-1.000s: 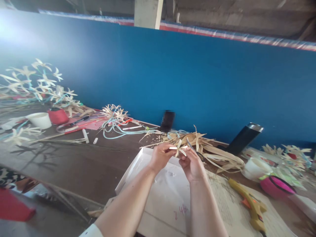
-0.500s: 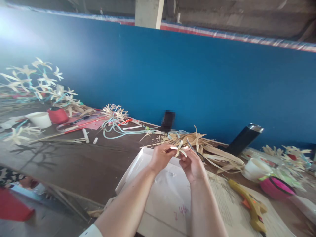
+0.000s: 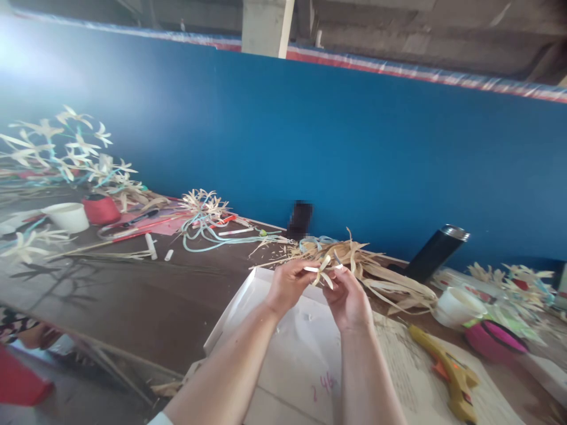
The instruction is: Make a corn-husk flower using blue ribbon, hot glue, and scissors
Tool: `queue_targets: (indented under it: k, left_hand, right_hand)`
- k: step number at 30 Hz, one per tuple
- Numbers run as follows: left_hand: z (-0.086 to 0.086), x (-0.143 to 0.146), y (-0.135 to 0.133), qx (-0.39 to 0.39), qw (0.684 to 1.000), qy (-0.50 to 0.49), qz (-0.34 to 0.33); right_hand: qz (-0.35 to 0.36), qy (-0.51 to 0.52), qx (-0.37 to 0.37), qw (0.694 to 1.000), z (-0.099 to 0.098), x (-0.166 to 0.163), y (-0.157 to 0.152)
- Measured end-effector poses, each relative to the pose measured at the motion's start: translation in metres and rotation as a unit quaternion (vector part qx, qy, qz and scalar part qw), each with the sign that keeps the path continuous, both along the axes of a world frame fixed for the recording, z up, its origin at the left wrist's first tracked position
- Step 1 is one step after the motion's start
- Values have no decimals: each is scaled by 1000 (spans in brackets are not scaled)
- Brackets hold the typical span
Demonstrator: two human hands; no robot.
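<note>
My left hand (image 3: 289, 284) and my right hand (image 3: 348, 300) meet above a white sheet of board (image 3: 283, 348), and both pinch a small pale straw flower (image 3: 324, 270) with thin curled petals. The fingers of both hands are closed round its middle. Just behind the hands lies a heap of dry tan leaf strips (image 3: 376, 273) on the dark brown table (image 3: 133, 295).
A yellow glue gun (image 3: 447, 369) lies to the right on printed paper. Beyond it stand a white cup (image 3: 458, 307), a pink spool (image 3: 494, 341) and a black flask (image 3: 434, 252). At the left are finished straw flowers (image 3: 66, 147), a white bowl (image 3: 68, 216) and a red spool (image 3: 101, 208). A blue wall runs behind.
The hands have stayed together on the flower, with small shifts of the fingers. The view has shifted slightly.
</note>
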State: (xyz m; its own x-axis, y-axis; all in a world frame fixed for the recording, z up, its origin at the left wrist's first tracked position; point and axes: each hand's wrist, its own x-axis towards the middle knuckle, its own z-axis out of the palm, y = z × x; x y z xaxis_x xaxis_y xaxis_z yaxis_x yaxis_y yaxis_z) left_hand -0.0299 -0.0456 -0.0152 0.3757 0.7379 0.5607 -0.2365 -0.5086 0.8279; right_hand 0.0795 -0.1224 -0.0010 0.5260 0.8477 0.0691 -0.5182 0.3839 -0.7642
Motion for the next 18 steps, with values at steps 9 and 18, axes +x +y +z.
queue_targets:
  k: [9,18]
  left_hand:
    - [0,1,0,-7,1000,-6,-12]
    - [5,-3,-3,20,999,35,-18]
  right_hand:
    - [18,-18,-2,1000,-1,-2,0]
    - [19,-31,-16,999,0,-5,0]
